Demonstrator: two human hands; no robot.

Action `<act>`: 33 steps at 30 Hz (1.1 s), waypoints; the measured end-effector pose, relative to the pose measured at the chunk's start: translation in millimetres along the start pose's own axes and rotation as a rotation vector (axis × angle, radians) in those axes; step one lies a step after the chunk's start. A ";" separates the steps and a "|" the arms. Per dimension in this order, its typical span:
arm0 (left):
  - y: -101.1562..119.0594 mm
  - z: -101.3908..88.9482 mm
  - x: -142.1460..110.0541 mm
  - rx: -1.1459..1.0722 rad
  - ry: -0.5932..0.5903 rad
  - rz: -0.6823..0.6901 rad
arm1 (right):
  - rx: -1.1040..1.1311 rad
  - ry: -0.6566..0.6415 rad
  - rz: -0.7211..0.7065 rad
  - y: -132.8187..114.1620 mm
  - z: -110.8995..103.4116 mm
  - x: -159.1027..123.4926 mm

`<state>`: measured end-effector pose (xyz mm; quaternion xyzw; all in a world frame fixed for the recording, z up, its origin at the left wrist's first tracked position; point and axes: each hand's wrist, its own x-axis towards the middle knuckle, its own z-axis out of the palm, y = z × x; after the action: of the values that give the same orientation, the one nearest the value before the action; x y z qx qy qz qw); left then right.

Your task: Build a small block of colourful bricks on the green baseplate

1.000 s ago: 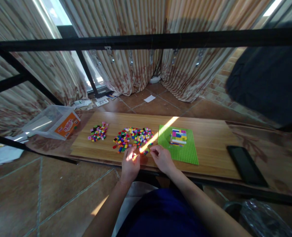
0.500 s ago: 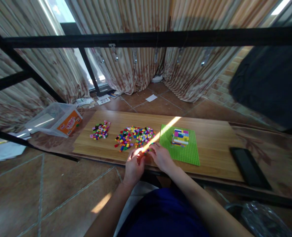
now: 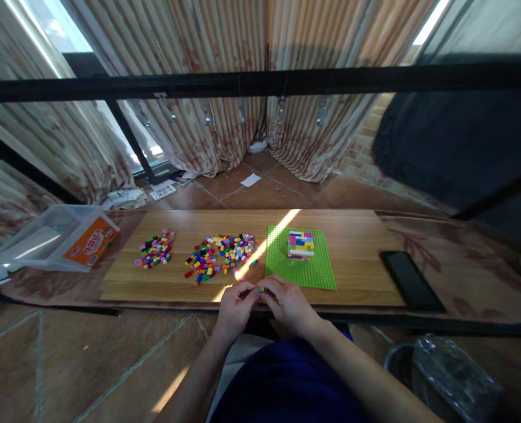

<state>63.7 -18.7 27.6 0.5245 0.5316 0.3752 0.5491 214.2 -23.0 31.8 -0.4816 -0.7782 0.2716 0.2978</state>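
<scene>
Near the front edge of the board, my left hand (image 3: pixel 235 310) and my right hand (image 3: pixel 290 304) meet fingertip to fingertip. A tiny green toy brick (image 3: pixel 261 289) shows at the fingertips of my right hand, which pinches it. My left thumb and forefinger are pressed together right beside it; what lies between them is hidden. Beyond my right hand lies a green studded baseplate (image 3: pixel 302 275), carrying a small block built of multicoloured bricks (image 3: pixel 301 244). Left of the baseplate spreads a large pile of loose bricks (image 3: pixel 220 252), with a smaller pile (image 3: pixel 157 249) farther left.
The wooden board (image 3: pixel 357 247) rests on a patterned cloth. To its left stands a clear plastic tub (image 3: pixel 57 238) with an orange label. A dark phone-like slab (image 3: pixel 412 281) lies at the right end. A black metal bar (image 3: pixel 225 85) crosses in front of the curtains.
Both hands have drawn back from the brick pile toward my body and come together, with a green brick now visible between them. The camera view has shifted right.
</scene>
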 end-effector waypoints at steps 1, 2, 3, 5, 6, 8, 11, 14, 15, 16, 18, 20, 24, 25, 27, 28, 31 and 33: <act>0.5 0.1 -0.9 0.026 -0.018 -0.021 | -0.023 -0.039 -0.003 2.1 -3.0 -4.3; 0.8 -0.9 -1.6 0.047 -0.022 -0.041 | -0.041 -0.063 -0.005 5.1 -6.8 -9.0; 0.8 -2.9 -1.9 0.059 -0.017 -0.063 | -0.055 -0.068 -0.003 9.3 -11.4 -14.1; -0.3 -9.9 -1.3 0.054 0.016 -0.114 | -0.062 -0.013 0.028 21.3 -22.6 -24.4; -1.4 -14.3 -0.5 0.039 0.037 -0.141 | -0.054 0.044 0.060 28.8 -29.0 -29.0; -4.4 -22.3 1.6 0.016 0.068 -0.178 | -0.019 0.194 0.146 45.5 -41.9 -35.2; -9.2 -27.4 2.6 0.034 0.081 -0.181 | 0.058 0.389 0.274 68.0 -57.9 -34.7; -11.9 -24.9 -0.5 0.059 0.079 -0.186 | 0.089 0.512 0.325 81.9 -66.2 -25.7; -12.4 -23.8 -1.8 0.062 0.077 -0.191 | 0.089 0.538 0.325 84.7 -67.3 -22.3; -12.9 -23.0 -3.0 0.064 0.078 -0.192 | 0.088 0.563 0.322 86.9 -67.6 -19.2; -14.0 -22.9 -4.5 0.066 0.083 -0.182 | 0.092 0.608 0.313 90.1 -66.5 -14.3; -15.3 -23.9 -4.6 0.071 0.094 -0.168 | 0.125 0.661 0.319 93.0 -63.5 -10.8; -18.0 -24.9 -2.8 0.089 0.107 -0.167 | 0.273 0.741 0.345 99.8 -54.8 -4.8; -18.4 -24.7 -2.4 0.088 0.111 -0.172 | 0.308 0.754 0.351 101.6 -52.4 -3.2; -19.1 -24.3 -1.9 0.079 0.117 -0.185 | 0.362 0.782 0.366 105.0 -47.9 -0.6; -19.5 -24.3 -1.7 0.072 0.117 -0.191 | 0.383 0.796 0.373 106.5 -45.7 0.3; -20.7 -24.9 -1.5 0.057 0.109 -0.203 | 0.427 0.829 0.388 110.2 -40.5 1.1; -21.9 -25.6 -1.1 0.052 0.107 -0.204 | 0.430 0.836 0.385 111.5 -38.3 0.5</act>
<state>35.4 -19.0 9.4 0.4608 0.6203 0.3309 0.5416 307.3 26.0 -21.3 -0.6114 -0.4164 0.2597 0.6207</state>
